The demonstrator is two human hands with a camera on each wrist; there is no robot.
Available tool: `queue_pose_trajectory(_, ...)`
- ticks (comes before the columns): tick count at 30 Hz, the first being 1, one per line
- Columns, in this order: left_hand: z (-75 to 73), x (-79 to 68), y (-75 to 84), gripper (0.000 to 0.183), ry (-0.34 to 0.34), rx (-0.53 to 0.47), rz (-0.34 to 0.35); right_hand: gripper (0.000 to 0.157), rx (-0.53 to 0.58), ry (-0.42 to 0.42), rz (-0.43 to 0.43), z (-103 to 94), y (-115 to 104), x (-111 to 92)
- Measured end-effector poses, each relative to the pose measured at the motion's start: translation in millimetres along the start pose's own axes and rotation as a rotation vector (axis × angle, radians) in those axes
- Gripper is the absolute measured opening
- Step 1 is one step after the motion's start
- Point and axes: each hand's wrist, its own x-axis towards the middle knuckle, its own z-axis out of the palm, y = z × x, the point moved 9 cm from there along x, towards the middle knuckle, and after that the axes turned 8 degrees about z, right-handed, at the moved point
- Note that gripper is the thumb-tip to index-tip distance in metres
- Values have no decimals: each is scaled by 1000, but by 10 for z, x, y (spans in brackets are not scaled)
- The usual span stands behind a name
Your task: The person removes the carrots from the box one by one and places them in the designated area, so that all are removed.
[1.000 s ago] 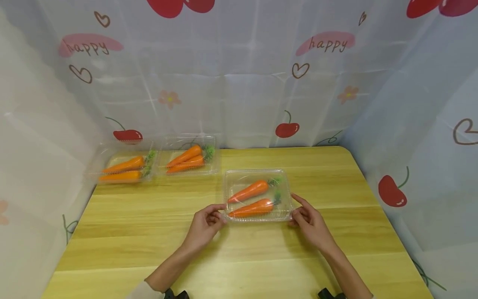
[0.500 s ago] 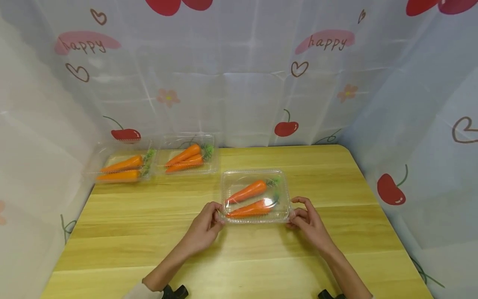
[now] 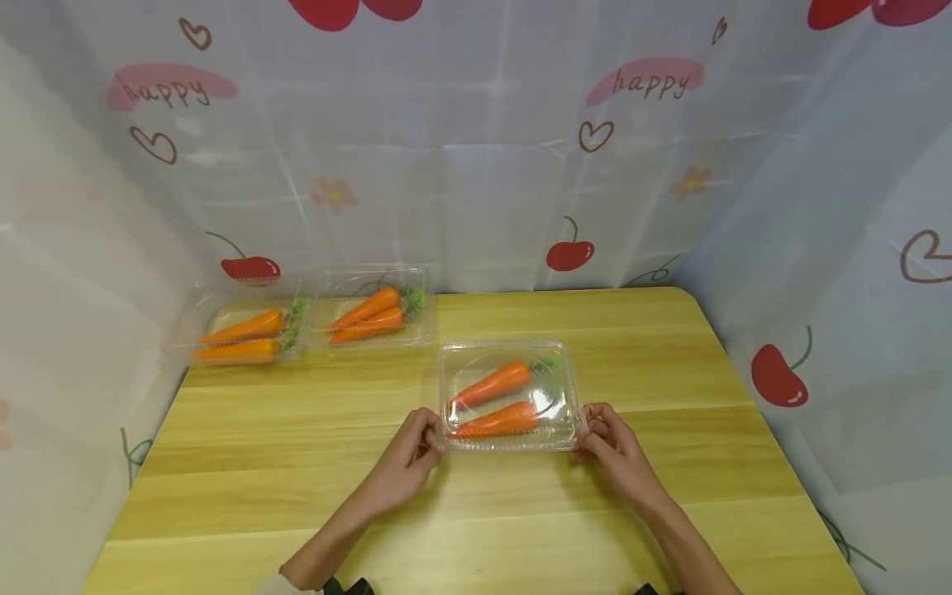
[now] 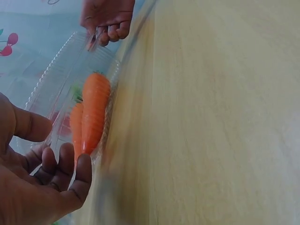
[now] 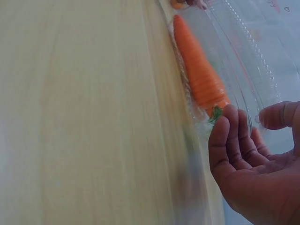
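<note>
A clear plastic clamshell box (image 3: 513, 344) with its lid down lies between my hands at the middle of the table. Inside are two orange carrots, an upper carrot (image 3: 492, 385) and a lower carrot (image 3: 498, 421), with green tops pointing right. My left hand (image 3: 405, 463) pinches the box's near left corner. At the near right corner, my right hand (image 3: 623, 464) grips the rim between thumb and curled fingers. In the right wrist view, fingertips of the right hand (image 5: 253, 164) sit beside a carrot's leafy end, outside the clear wall.
Two more clear boxes, a left box (image 3: 182, 326) and a right box (image 3: 321, 310), stand side by side at the table's back left, each with two carrots. A printed curtain (image 3: 483, 190) closes off the back and sides. Wood table (image 3: 491, 529) extends toward me.
The box has shifted slightly left and toward me, its near edge now lower in view. My right index finger has curled in from a straighter pose along the box's side.
</note>
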Motion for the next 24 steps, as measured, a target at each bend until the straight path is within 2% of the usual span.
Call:
queue_pose_trajectory(3, -4, -15, 28, 10, -10, 10, 14, 20, -17, 1, 21, 13, -16, -7)
queue_pose_trajectory(9, -8, -48, 25, 7, 2, 7, -5, 19, -43, -15, 42, 54, -31, -25)
queue_pose_trajectory(15, -7, -72, 7, 33, 44, 85, -4, 21, -58, -13, 61, 95, -36, -49)
queue_pose_trajectory(16, -4, -76, 5, 32, 47, 86, -7, 23, -61, -9, 65, 97, -37, -48)
queue_pose_trajectory(20, 7, -87, -13, 29, 40, 44, -36, 23, -55, -3, 85, 100, -31, -44)
queue_pose_trajectory(24, 14, -94, -27, 31, 36, -8, -35, 20, -47, -20, 80, 96, -40, -53)
